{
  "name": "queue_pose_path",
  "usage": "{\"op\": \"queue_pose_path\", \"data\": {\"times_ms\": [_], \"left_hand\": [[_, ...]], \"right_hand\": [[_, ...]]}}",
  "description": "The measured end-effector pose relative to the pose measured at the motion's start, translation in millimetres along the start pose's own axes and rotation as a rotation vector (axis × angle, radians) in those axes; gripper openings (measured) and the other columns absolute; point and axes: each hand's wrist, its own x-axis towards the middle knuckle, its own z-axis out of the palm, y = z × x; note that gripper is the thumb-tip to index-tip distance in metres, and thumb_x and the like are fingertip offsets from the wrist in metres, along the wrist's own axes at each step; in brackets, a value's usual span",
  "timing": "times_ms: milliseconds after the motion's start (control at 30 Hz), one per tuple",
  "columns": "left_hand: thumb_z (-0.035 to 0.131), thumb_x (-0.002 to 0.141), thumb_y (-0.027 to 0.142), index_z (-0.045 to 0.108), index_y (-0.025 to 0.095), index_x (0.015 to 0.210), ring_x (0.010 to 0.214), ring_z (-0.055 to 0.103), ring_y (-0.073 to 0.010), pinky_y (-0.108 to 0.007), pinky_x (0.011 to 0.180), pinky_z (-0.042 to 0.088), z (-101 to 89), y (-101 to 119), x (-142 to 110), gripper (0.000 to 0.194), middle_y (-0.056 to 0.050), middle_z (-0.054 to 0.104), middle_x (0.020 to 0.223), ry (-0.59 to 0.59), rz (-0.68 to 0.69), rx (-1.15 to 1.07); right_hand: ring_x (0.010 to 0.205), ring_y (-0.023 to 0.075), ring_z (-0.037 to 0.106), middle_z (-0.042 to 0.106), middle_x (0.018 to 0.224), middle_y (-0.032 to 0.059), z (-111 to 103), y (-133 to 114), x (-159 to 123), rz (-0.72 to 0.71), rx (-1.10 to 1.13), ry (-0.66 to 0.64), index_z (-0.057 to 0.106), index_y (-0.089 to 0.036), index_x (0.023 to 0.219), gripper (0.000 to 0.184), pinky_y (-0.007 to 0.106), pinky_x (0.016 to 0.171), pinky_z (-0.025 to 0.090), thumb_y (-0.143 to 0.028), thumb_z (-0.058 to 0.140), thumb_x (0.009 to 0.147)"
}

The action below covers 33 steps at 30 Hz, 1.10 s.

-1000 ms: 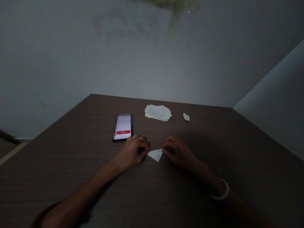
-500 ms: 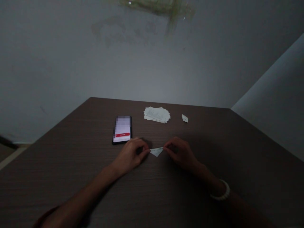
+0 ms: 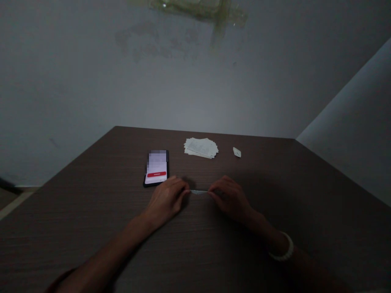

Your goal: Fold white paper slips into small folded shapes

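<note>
A small folded white paper [image 3: 199, 192] shows as a thin strip, nearly edge-on, just above the dark wood table [image 3: 91, 228]. My left hand [image 3: 167, 199] pinches its left end and my right hand [image 3: 229, 198] pinches its right end. Beyond my left hand lies a smartphone [image 3: 156, 167], its screen lit with a red bar and its upper part blurred. My left fingertips are close to the phone's lower right corner.
A stack of printed paper slips [image 3: 200, 147] lies near the far table edge, with a small folded paper piece [image 3: 236, 152] to its right. A white bangle [image 3: 281, 249] circles my right wrist. Grey walls meet behind the table.
The paper triangle has tilted from lying flat to nearly edge-on between my fingers. Both hands now pinch its ends. The view has shifted slightly.
</note>
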Motion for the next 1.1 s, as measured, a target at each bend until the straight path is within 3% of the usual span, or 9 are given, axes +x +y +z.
{"op": "queue_pose_path", "data": {"times_ms": [167, 433, 767, 1100], "left_hand": [[0.043, 0.095, 0.026, 0.056, 0.018, 0.084, 0.075, 0.054, -0.0196, -0.031, 0.064, 0.043, 2.2, -2, 0, 0.019, -0.004, 0.058, 0.079, 0.005, 0.005, 0.001], [0.052, 0.092, 0.022, 0.064, 0.018, 0.090, 0.086, 0.052, -0.0211, -0.035, 0.077, 0.043, 1.2, -3, -1, 0.013, -0.006, 0.059, 0.092, 0.062, 0.064, 0.010], [0.060, 0.082, 0.014, 0.070, 0.019, 0.075, 0.101, 0.042, -0.0270, -0.043, 0.086, 0.039, -2.1, 5, -2, 0.013, -0.007, 0.050, 0.106, 0.143, 0.026, 0.063], [0.060, 0.086, 0.022, 0.069, 0.020, 0.083, 0.097, 0.048, -0.0250, -0.042, 0.085, 0.042, -2.2, 4, 1, 0.010, -0.007, 0.053, 0.099, 0.192, -0.045, 0.005]], "right_hand": [[0.079, 0.0176, 0.058, 0.066, 0.084, 0.0024, 1, 2, -1, 0.033, -0.017, -0.009, 0.063, -0.021, 0.092, 0.005, 0.031, 0.074, 0.045, -0.019, 0.063, 0.087], [0.088, 0.0184, 0.055, 0.060, 0.095, 0.0048, 1, 4, -3, 0.046, -0.025, 0.050, 0.067, -0.021, 0.083, 0.005, 0.031, 0.077, 0.046, -0.016, 0.067, 0.082], [0.090, 0.0211, 0.051, 0.058, 0.102, 0.0064, 0, -1, -2, 0.010, -0.047, 0.060, 0.067, -0.022, 0.080, 0.010, 0.033, 0.073, 0.047, -0.014, 0.064, 0.083], [0.085, 0.0198, 0.052, 0.059, 0.097, 0.0059, 1, 0, -1, 0.013, -0.043, 0.110, 0.069, -0.024, 0.083, 0.005, 0.032, 0.069, 0.048, -0.019, 0.066, 0.083]]}}
